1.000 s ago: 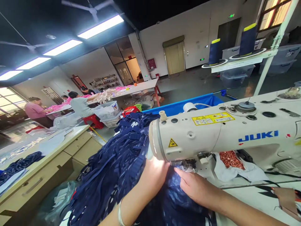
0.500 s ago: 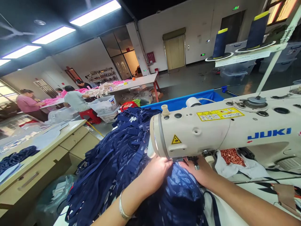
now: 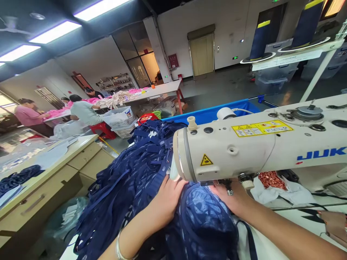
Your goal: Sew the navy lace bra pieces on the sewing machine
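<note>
A navy lace bra lies bunched beneath the head of a white sewing machine, a rounded cup facing me. My left hand rests along its left side, fingers apart near the machine's front end. On the other side, my right hand grips the bra's edge close to the needle area; the machine head partly hides those fingertips. The needle itself is hidden. A large heap of navy straps and fabric spreads left of the bra.
White cloth with copper-coloured bits lies under the machine arm. Navy thread cones stand at upper right. A drawer desk is at left, a blue fabric bin behind the machine. Several people sit around a far table.
My left hand has moved left, away from the needle area, and its fingers have spread. More of the lace cup shows. My right hand stays at the bra's edge. The view has shifted slightly.
</note>
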A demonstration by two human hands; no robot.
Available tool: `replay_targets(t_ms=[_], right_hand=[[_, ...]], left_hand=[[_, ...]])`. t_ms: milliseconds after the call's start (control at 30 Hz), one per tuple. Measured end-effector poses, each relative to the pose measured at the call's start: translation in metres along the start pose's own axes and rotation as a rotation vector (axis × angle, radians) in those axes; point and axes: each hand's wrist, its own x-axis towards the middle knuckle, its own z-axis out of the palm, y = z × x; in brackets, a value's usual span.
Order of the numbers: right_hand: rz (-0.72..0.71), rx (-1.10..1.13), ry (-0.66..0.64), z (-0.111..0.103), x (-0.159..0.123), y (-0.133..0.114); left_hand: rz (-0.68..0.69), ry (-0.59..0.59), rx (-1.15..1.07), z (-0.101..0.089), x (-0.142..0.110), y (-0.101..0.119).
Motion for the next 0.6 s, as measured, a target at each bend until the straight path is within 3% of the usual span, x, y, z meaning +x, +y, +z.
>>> replay_targets(t_ms=[100,233,333,433,600], right_hand=[[-0.122,-0.171,-0.064,0.002,-0.001,0.002],[-0.148,-0.190,0.018,0.002,-0.001,0.004],[-0.110,-0.177,0.003,0.003,-0.001,0.003],[-0.098,-0.234,-0.097,0.002,-0.002,0.001],[-0.097,-0.311,-0.428,-0.012,0.001,-0.006]], left_hand=[[-0.023,-0.006,0.066,-0.005,-0.003,-0.001],[-0.016,0.137,0.093,-0.015,0.008,0.023],[-0.037,0.074,0.054,-0.015,0.020,0.042],[-0.007,-0.043,0.061,-0.008,0.029,0.045],[0.127,-0.044,-0.057,0.002,0.028,0.026]])
